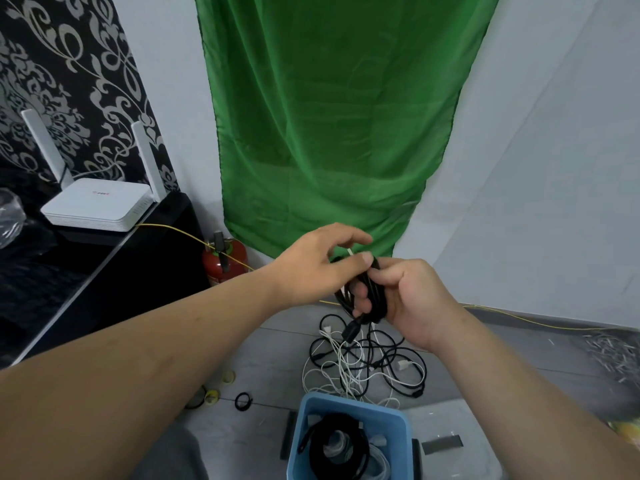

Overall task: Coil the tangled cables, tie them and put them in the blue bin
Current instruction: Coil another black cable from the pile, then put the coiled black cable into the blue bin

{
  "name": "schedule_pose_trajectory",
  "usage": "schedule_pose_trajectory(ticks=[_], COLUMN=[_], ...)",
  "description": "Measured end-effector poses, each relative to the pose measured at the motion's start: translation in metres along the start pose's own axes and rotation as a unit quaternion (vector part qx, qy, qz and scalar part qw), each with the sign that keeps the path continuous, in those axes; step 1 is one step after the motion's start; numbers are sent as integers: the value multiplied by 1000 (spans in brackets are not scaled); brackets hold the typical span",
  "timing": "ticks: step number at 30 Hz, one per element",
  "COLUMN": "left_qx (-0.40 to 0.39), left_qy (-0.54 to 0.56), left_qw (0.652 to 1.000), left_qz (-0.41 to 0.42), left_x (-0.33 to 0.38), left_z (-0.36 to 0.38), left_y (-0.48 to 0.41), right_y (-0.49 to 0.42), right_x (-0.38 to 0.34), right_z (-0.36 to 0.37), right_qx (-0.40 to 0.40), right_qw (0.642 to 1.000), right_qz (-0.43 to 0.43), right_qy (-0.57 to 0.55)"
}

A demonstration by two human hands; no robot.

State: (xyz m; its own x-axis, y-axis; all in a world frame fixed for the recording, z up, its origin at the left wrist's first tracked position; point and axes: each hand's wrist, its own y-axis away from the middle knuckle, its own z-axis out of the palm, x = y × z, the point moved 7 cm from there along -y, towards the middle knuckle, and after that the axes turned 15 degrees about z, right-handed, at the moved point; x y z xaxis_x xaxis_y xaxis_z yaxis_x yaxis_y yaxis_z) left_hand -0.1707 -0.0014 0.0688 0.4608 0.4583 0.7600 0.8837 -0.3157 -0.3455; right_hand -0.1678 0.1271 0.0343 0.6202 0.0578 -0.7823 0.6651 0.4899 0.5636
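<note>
A coiled black cable (pixel 360 299) hangs in the air in front of me, its plug dangling below. My right hand (pixel 415 299) grips the bundle from the right. My left hand (pixel 318 265) pinches a thin white tie (pixel 350 252) at the top of the coil, thumb pressed on the bundle. On the grey floor below lies a tangle of black and white cables (pixel 367 362). The blue bin (pixel 398 420) stands at the bottom centre and holds a coiled black cable (pixel 332 445) and some white cable.
A white router (pixel 97 206) sits on a black cabinet (pixel 114 271) at left. A red extinguisher (pixel 225 261) stands by the wall under a green cloth (pixel 332 126). Small tape rolls (pixel 225 393) lie on the floor; a pile of white ties (pixel 613 355) at right.
</note>
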Motion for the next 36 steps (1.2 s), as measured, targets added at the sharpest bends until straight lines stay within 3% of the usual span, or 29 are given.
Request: schedule_pose_trajectory(ticks=[3,7,10,13,19,26,30,34,36], left_qx=[-24,-4,24,45,144,219,255,247,231], left_qy=[91,-45,-16,-35,-78,-74,-30,31,60], left_qw=[995,999,999,997,978,944,920,903,896], left_qz=[-33,-2,-39,-49,-126,-237,-295,-351,-374], left_x=[5,13,12,7,-7,-18,-23,-45,-64], left_z=[8,8,7,5,-22,-44,-42,-32,-23], left_y=[5,6,6,10,24,68,106,147,168], right_y=[3,7,9,8,-3,3,-1,-12,-24], right_x=[2,6,8,12,9,26,49,83,104], right_z=[10,20,20,22,21,56,75,92,93], right_qx=[-52,-106,-122,-100,35,40,18,-1,28], right_qw=[998,992,986,989,996,970,963,963,957], right_qz=[19,56,88,97,-27,-57,-18,27,46], right_qy=[5,-33,-69,-56,82,233,268,270,284])
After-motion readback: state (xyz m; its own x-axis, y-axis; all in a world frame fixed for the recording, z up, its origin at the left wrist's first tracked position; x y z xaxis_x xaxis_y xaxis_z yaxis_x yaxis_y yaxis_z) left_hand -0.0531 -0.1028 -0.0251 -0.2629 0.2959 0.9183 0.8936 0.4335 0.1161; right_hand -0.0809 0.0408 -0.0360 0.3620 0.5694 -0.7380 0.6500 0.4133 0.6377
